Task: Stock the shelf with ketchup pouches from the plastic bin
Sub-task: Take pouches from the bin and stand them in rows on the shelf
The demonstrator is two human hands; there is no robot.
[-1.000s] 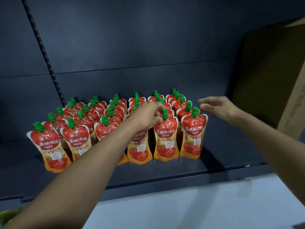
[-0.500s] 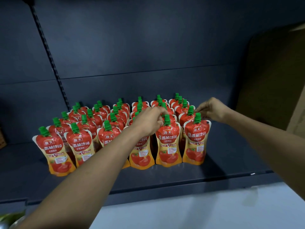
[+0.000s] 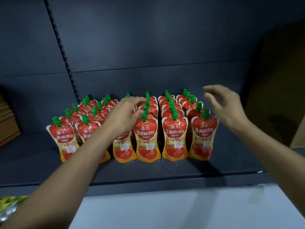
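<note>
Head view: ketchup pouches (image 3: 146, 139) are standing upright on the dark shelf (image 3: 165, 172), packed in tight columns running from the near edge to the far back panel (image 3: 148, 47). They sit left of centre, and the shelf's right end is showing bare. Labels are facing near, probably so shoppers can read them. The front row is lining up roughly level, though the leftmost columns are slanting a bit.

Left hand (image 3: 125, 113) is reaching in over the middle columns with fingers straight and spread, gripping nothing. The thumb is sitting just beside a front pouch's green cap (image 3: 144, 114); can't tell if it is touching. Looks like it is steadying or levelling the row, not placing.

Right hand (image 3: 226, 106) is hovering above and right of the rightmost column, apart from it, with fingers loosely curled and released, holding nothing.

Pouch look: red top half, orange-yellow bottom, pinched waist, white edge seams, tomato picture, Chinese print, ridged green screw cap. Soft-sided, so likely to tip if nudged.

A cardboard box (image 3: 280, 96) is standing at far right. A brown slatted thing (image 3: 8, 129) is sitting at far left. The plastic bin is not showing here.
</note>
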